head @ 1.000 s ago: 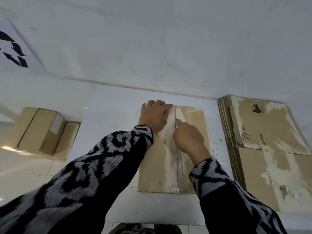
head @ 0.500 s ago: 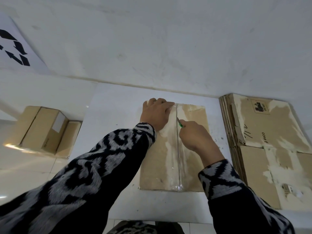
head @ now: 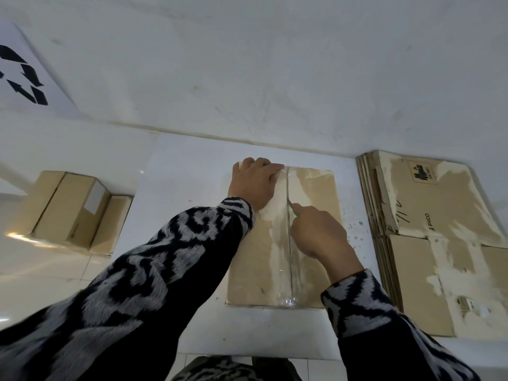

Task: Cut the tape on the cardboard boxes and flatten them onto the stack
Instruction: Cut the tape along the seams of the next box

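A person in black-and-grey patterned sleeves is leaning over a cardboard box (head: 284,237) that is lying on a white board (head: 189,171) against the wall. The left hand (head: 254,185) is resting on the box's far left corner, its fingers curling over the far edge and pressing the box down, so this grip is grasping the box itself. The right hand (head: 320,233) is sitting on the right half of the top face, fingers clenched around a small cutter (head: 293,210) with a green body, whose tip is touching the seam near the middle of its length. A strip of clear tape (head: 288,270) is running along that centre seam from the far edge to the near edge, glinting and puckering slightly at the near end; from here I cannot tell how much of it is already slit. Pale torn patches are showing on the cardboard on both sides of the seam. Just to the right of the board, a stack of flattened boxes (head: 439,243) is lying flat, its layered edges showing along the left side, with a printed label and handwriting on the top sheet. Well apart to the left, two more closed boxes (head: 71,213) are standing side by side on the glossy tiled floor, the larger one carrying a white label. A sheet with a black recycling symbol (head: 23,78) is hanging on the wall at the upper left.
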The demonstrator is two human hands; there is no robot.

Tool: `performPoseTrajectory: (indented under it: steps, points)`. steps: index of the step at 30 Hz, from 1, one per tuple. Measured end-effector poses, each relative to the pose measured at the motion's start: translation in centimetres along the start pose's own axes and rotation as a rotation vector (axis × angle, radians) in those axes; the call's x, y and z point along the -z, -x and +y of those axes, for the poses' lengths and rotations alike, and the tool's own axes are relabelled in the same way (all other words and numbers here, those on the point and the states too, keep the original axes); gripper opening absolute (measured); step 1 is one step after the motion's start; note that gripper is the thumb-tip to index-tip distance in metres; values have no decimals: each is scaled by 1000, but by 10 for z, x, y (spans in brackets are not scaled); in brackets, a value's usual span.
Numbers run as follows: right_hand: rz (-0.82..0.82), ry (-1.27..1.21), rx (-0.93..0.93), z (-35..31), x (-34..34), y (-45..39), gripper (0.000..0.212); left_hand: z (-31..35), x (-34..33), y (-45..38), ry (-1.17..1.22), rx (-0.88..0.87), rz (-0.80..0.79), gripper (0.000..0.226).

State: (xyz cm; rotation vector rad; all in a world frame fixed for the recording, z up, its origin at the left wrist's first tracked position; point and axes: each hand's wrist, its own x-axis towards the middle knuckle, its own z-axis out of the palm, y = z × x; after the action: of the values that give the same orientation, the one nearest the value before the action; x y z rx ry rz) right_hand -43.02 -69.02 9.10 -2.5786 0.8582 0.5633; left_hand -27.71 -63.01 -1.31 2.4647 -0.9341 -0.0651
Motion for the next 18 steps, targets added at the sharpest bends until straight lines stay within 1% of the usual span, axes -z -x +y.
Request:
performPoseTrajectory:
  steps: [4, 9, 12, 14, 18]
  points:
    - [-51, 17, -4, -2, -7, 2, 48, 1, 0, 1, -2, -5, 1, 34]
    - [-30, 27, 15, 7, -13, 22, 52, 1, 1, 1, -3, -11, 3, 34]
    - [-45, 25, 8, 6, -24, 26, 50, 1, 2, 1, -1, -12, -4, 34]
    - [-45, 5, -14, 5, -27, 30, 51, 1, 2, 1, 0, -19, -4, 35]
    - [-43, -74, -49, 7, -29, 40, 59, -1, 2, 1, 20, -42, -22, 35]
